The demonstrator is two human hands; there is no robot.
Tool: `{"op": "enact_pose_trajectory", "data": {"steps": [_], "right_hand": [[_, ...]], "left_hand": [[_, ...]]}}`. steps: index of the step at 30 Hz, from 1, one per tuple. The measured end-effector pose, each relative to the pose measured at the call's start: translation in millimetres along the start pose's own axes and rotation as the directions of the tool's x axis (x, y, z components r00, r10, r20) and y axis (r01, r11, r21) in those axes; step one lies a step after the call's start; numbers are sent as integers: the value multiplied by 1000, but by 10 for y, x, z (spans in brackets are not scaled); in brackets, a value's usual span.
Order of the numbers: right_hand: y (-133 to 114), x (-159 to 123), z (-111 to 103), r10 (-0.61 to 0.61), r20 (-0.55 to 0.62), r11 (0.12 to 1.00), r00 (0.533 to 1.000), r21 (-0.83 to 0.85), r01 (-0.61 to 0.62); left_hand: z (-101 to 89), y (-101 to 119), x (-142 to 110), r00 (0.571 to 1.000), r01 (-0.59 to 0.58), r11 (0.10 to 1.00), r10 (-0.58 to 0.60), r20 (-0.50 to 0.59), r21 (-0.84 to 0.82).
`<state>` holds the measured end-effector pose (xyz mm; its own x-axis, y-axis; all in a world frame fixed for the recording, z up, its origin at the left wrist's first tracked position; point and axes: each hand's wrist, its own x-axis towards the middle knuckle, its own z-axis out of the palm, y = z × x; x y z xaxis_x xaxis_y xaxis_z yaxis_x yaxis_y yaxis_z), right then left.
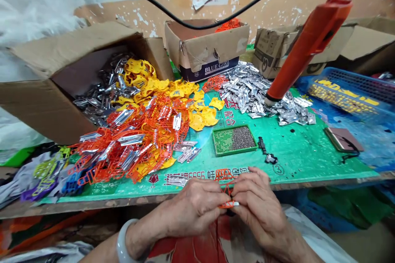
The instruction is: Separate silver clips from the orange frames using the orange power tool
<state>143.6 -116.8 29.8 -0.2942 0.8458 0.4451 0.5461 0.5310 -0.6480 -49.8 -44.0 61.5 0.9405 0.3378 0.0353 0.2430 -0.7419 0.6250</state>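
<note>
Both hands meet at the table's front edge, low in the middle of the view. Between them is a small orange plastic lattice part (227,204) with a bit of white or silver along it; fingers cover much of it. My left hand (197,203) pinches it from the left, with a pale bangle (123,238) on that wrist. From the right, my right hand (259,203) closes its thumb and fingers on the same part. Just beyond lie a green tray of small screws (234,139) and some small black pieces (267,152).
At left, orange lattice parts (138,139), yellow plastic parts (203,117) and silver plates spill from a cardboard box (70,57). A red electric screwdriver (308,49) hangs over a pile of silver plates (253,86). To the right are a dark notebook (342,139) and a blue basket (354,86).
</note>
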Motion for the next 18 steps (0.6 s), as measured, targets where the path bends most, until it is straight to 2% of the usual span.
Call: {"op": "enact_pose_trajectory", "data": {"steps": [2, 5, 8, 11, 13, 16, 18], "right_hand": [[25, 15, -29, 24, 59, 998, 998, 61, -28], [79, 75, -60, 80, 108, 985, 991, 146, -96], [136, 155, -65, 100, 140, 973, 985, 191, -126], [170, 229, -19, 104, 170, 976, 980, 171, -133], [170, 267, 22, 127, 182, 986, 975, 83, -144], [190, 308, -39, 126, 90, 984, 988, -139, -113], [283, 337, -261, 94, -106, 954, 990, -275, -120]], "left_hand": [[-5, 6, 14, 997, 75, 987, -75, 11, -139], [-22, 11, 47, 980, 194, 923, -194, 31, -332], [-21, 10, 81, 955, 284, 849, -294, 48, -446], [18, -18, 101, 924, 344, 773, -379, 47, -533], [50, -57, 106, 902, 372, 672, -425, 77, -640], [80, -137, 104, 857, 382, 473, -502, 113, -794], [88, -200, 94, 809, 380, 351, -574, 123, -856]]}}
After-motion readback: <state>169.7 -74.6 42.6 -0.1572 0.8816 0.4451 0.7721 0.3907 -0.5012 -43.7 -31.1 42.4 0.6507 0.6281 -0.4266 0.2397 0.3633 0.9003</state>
